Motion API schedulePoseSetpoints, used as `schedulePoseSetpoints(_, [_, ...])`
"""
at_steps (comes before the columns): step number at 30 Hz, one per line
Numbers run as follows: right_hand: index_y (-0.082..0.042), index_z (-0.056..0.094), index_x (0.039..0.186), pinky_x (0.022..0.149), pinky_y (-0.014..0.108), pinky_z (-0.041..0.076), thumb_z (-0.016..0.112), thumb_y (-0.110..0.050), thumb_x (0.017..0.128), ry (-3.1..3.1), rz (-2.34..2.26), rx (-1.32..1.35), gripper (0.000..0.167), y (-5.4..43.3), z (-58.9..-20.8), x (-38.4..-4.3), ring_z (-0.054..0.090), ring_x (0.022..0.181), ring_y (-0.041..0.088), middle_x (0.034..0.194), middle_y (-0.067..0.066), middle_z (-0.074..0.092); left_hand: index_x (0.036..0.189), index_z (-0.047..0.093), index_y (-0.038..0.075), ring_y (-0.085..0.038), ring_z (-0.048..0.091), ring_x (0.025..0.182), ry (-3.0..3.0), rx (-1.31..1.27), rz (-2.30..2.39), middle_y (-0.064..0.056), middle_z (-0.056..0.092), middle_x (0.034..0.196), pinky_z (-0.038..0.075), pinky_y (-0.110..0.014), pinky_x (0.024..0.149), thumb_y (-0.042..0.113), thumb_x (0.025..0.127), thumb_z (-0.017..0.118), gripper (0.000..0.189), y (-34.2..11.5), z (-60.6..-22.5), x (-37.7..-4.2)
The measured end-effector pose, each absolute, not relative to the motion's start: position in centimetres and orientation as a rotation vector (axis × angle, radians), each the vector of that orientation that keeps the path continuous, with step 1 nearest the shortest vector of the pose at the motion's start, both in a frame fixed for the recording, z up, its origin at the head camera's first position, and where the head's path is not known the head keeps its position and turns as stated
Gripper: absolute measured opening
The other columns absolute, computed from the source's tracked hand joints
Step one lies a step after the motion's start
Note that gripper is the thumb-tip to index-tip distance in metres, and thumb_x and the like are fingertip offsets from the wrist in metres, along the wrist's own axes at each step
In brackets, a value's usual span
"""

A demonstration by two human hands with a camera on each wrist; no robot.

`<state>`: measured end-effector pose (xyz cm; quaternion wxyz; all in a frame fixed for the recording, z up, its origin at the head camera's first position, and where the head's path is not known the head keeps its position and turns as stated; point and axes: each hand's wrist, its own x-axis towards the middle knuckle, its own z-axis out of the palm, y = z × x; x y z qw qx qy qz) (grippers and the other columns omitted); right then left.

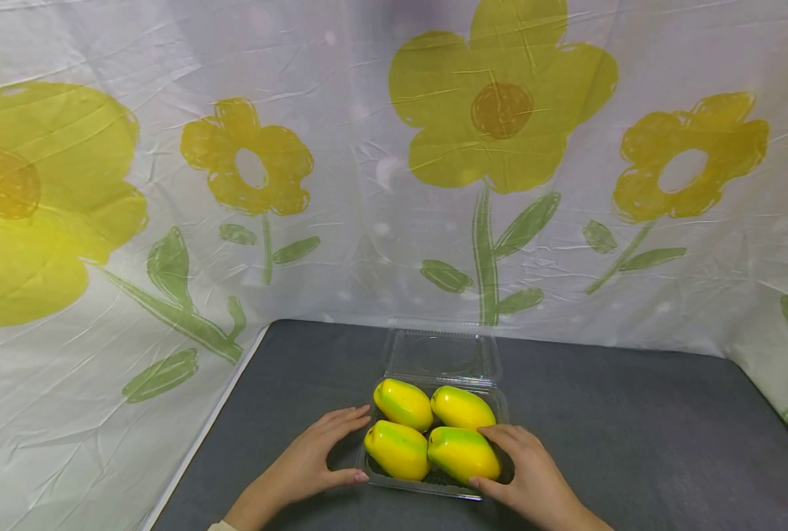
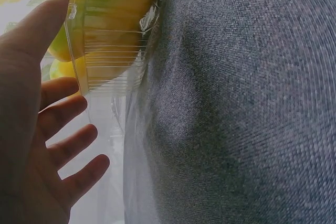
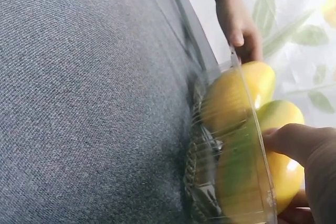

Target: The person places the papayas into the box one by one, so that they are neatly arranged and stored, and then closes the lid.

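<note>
Several yellow-green mangoes fill a clear plastic clamshell box [image 1: 427, 487] in two rows. My right hand [image 1: 533, 472] holds the front right mango [image 1: 463, 453], its thumb at the near side and its fingers over the far side. In the right wrist view the thumb lies against that mango [image 3: 286, 182], inside the box rim. My left hand [image 1: 307, 461] is at the box's left side with fingers spread loosely, beside the front left mango [image 1: 396, 450]. Left wrist view: the thumb touches the clear rim, and the other fingers extend along the box's outside.
The box's clear lid [image 1: 441, 355] lies folded back toward the wall. Beneath everything is a dark grey cloth-covered table [image 1: 632, 442]. A white curtain with yellow flowers [image 1: 354, 147] hangs behind and at both sides.
</note>
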<state>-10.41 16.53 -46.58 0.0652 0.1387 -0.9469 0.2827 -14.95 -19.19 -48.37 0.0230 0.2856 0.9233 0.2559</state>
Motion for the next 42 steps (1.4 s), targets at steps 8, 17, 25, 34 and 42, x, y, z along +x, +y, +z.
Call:
schedulePoseSetpoints(8, [-0.015, 0.066, 0.124, 0.098, 0.053, 0.05, 0.082, -0.057, 0.071, -2.86, 0.783, 0.478, 0.069, 16.65, -46.46, -10.55, 0.063, 0.108, 0.022, 0.116, -0.002, 0.069, 0.148, 0.045, 0.03, -0.023, 0.04, 0.145, 2.847, 0.868, 0.799, 0.013, 0.038, 0.159, 0.044, -0.058, 0.109, 0.077, 0.076, 0.06, 0.087, -19.15, -48.41, -14.97])
schedulePoseSetpoints(17, [-0.013, 0.067, 0.124, 0.103, 0.059, 0.046, 0.08, -0.057, 0.074, -2.888, 0.771, 0.547, 0.068, 16.88, -45.94, -10.73, 0.064, 0.107, 0.025, 0.117, 0.001, 0.07, 0.148, 0.046, 0.029, -0.023, 0.04, 0.145, 2.845, 0.867, 0.796, 0.013, 0.038, 0.159, 0.044, -0.058, 0.109, 0.076, 0.077, 0.061, 0.087, -19.15, -48.35, -15.0])
schedulePoseSetpoints(25, [-0.017, 0.07, 0.12, 0.094, 0.051, 0.051, 0.081, -0.055, 0.074, -2.817, 0.665, 0.606, 0.061, 16.83, -46.2, -10.75, 0.064, 0.102, 0.017, 0.112, -0.006, 0.07, 0.148, 0.046, 0.029, -0.023, 0.04, 0.145, 2.859, 0.884, 0.792, 0.012, 0.039, 0.158, 0.044, -0.058, 0.109, 0.076, 0.077, 0.061, 0.086, -19.11, -48.38, -15.01])
schedulePoseSetpoints(34, [-0.017, 0.07, 0.12, 0.096, 0.052, 0.05, 0.08, -0.054, 0.075, -2.812, 0.67, 0.619, 0.059, 16.93, -46.27, -10.81, 0.063, 0.102, 0.016, 0.113, -0.007, 0.069, 0.147, 0.047, 0.027, -0.025, 0.041, 0.144, 2.864, 0.899, 0.802, 0.01, 0.041, 0.158, 0.045, -0.059, 0.107, 0.074, 0.078, 0.062, 0.085, -19.07, -48.52, -15.13])
schedulePoseSetpoints(42, [-0.018, 0.069, 0.12, 0.089, 0.048, 0.054, 0.078, -0.058, 0.076, -2.813, 0.683, 0.637, 0.06, 17.08, -46.02, -10.75, 0.064, 0.104, 0.019, 0.115, -0.007, 0.069, 0.148, 0.045, 0.028, -0.026, 0.042, 0.144, 2.865, 0.898, 0.824, 0.01, 0.041, 0.158, 0.045, -0.059, 0.107, 0.073, 0.078, 0.062, 0.085, -19.14, -48.62, -15.12])
